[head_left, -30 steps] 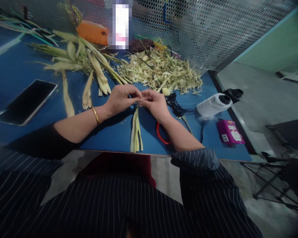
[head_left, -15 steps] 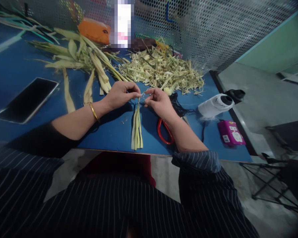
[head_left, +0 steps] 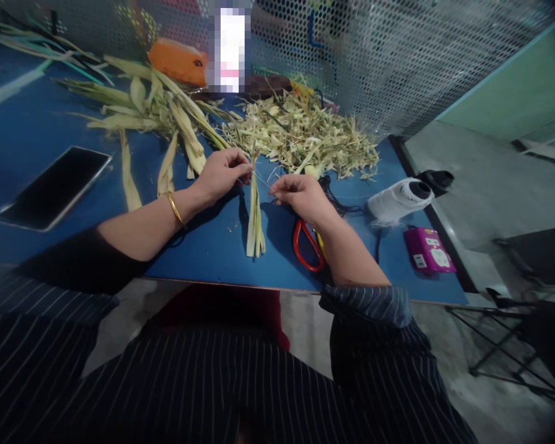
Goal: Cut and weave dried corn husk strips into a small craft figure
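My left hand [head_left: 225,176] pinches a small bundle of pale corn husk strips [head_left: 256,222] near its top, and the strips hang down over the blue table. A thin white thread [head_left: 262,181] runs from the bundle's neck to my right hand [head_left: 300,196], whose thumb and fingers are closed on it. Below the right wrist lie red-handled scissors [head_left: 300,251], partly hidden by the forearm. At the right stands a large spool of white thread [head_left: 400,200], with a fine strand leading toward the right hand.
Behind my hands lies a heap of shredded husk [head_left: 300,132]. Long dried husks [head_left: 185,132] spread to its left, near an orange packet [head_left: 178,61]. A phone [head_left: 53,188] lies at the left and a purple pack [head_left: 429,250] at the right, on the blue table [head_left: 203,259].
My hands have drawn apart slightly, and the thread is now stretched between the bundle and the right hand. The bundle's lower ends have risen a little.
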Demonstrator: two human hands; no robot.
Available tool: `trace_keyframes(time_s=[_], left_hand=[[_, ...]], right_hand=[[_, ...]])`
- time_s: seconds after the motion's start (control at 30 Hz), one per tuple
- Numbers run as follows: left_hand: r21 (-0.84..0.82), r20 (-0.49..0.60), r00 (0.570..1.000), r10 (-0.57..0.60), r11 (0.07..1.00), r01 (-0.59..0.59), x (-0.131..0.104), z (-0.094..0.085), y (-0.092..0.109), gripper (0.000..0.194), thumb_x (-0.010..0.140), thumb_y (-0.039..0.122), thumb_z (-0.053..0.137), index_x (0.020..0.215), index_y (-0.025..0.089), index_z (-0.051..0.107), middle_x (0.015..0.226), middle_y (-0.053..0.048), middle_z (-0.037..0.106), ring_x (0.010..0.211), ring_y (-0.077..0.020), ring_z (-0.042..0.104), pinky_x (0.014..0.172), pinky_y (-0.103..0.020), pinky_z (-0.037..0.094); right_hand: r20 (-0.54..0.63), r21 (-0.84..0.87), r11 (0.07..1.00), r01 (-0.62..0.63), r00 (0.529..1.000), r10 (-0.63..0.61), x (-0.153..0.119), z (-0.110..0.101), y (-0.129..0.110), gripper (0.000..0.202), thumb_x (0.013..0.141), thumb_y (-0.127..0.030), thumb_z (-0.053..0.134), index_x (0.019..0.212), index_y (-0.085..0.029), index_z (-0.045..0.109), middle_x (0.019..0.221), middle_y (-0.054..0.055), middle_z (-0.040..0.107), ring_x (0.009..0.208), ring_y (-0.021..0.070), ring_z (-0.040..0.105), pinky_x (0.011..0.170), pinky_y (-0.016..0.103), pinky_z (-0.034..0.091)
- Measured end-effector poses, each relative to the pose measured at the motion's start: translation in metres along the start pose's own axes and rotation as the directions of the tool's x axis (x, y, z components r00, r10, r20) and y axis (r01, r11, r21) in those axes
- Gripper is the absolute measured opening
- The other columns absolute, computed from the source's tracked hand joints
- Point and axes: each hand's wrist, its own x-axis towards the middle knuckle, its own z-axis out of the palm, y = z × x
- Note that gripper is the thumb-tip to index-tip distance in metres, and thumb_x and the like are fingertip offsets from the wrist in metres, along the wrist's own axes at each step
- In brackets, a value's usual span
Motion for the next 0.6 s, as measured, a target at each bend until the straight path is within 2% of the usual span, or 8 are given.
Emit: trace_keyframes(time_s=[0.13,0.3,0.4,0.5,0.6], left_hand=[[-0.12,-0.01,0.994,-0.112,0.987,0.11,-0.001,0.002,0.0,0.012,0.079,0.015,0.064,0.07,0.017,0.056,0.063,0.0,0.062,0.055,-0.0094,0.058,0.06,-0.025,0.051],[-0.129,0.026,0.992,-0.125,0.983,0.127,-0.002,0.006,-0.003,0.008,0.076,0.017,0.068,0.071,0.015,0.061,0.063,0.0,0.064,0.056,-0.0086,0.058,0.06,-0.023,0.051],[-0.172,0.045,0.99,-0.136,0.975,0.142,-0.003,0.008,-0.003,0.009,0.074,0.017,0.07,0.069,0.015,0.062,0.062,0.0,0.062,0.056,-0.0083,0.058,0.059,-0.022,0.05],[-0.227,0.043,0.983,-0.18,0.956,0.185,-0.004,0.009,-0.001,0.01,0.073,0.016,0.07,0.069,0.014,0.061,0.065,0.0,0.063,0.057,-0.0075,0.059,0.061,-0.021,0.051],[-0.257,0.036,0.975,-0.221,0.94,0.223,-0.006,0.01,0.002,0.009,0.074,0.017,0.07,0.071,0.014,0.062,0.068,-0.001,0.066,0.06,-0.0076,0.061,0.064,-0.021,0.052]], right_hand=[[-0.026,0.178,0.983,0.041,0.999,-0.037,0.0,0.002,-0.004,0.005,0.071,-0.016,0.067,0.076,-0.017,0.068,0.067,-0.001,0.063,0.064,0.0112,0.06,0.067,0.027,0.049],[-0.113,0.198,0.962,0.189,0.979,-0.17,0.0,0.011,-0.002,0.007,0.078,-0.027,0.066,0.081,-0.021,0.066,0.09,0.002,0.068,0.079,0.0127,0.062,0.074,0.028,0.049],[-0.06,0.265,0.944,0.197,0.98,-0.188,0.0,0.015,-0.001,0.012,0.08,-0.033,0.066,0.083,-0.022,0.063,0.103,0.003,0.068,0.086,0.0139,0.064,0.078,0.029,0.051],[-0.012,0.312,0.937,0.158,0.987,-0.163,0.001,0.018,0.0,0.016,0.082,-0.038,0.064,0.086,-0.022,0.06,0.092,0.002,0.067,0.083,0.0134,0.064,0.08,0.03,0.052],[-0.043,0.3,0.942,0.153,0.988,-0.146,0.001,0.019,0.001,0.017,0.082,-0.038,0.064,0.085,-0.022,0.058,0.081,0.0,0.063,0.077,0.0121,0.061,0.08,0.03,0.052]])
